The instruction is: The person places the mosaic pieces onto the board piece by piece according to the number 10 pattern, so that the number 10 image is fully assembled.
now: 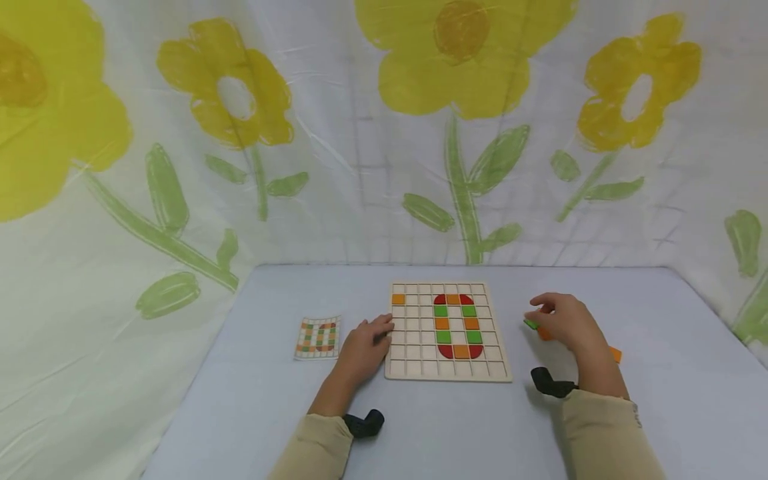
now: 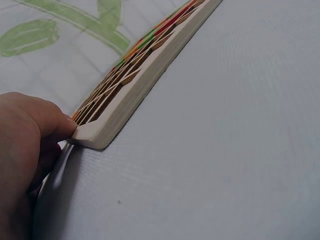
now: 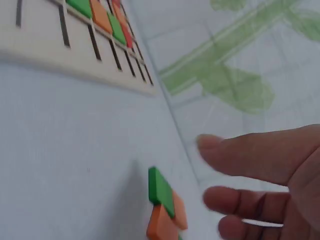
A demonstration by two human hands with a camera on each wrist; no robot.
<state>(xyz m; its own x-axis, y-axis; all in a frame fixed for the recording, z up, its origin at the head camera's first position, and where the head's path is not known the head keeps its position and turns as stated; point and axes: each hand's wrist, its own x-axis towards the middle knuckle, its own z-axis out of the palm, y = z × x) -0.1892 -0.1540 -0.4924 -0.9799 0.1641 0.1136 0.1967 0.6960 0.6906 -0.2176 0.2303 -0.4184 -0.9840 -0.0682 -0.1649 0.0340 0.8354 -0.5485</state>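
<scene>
Your right hand's thumb and fingers stand spread apart, just beside a green tile and an orange tile clustered on the surface; your left hand's relaxed fingers touch the gridded board's left edge.

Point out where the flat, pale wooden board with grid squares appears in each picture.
Head view: the pale wooden board lies below and slightly right of centre, touched by the left hand.
Left wrist view: the board slants from that hand, at left, up to the top edge.
Right wrist view: the board is at upper left, partly cut off.
Shared landmark: the white backdrop painted with green leaves.
</scene>
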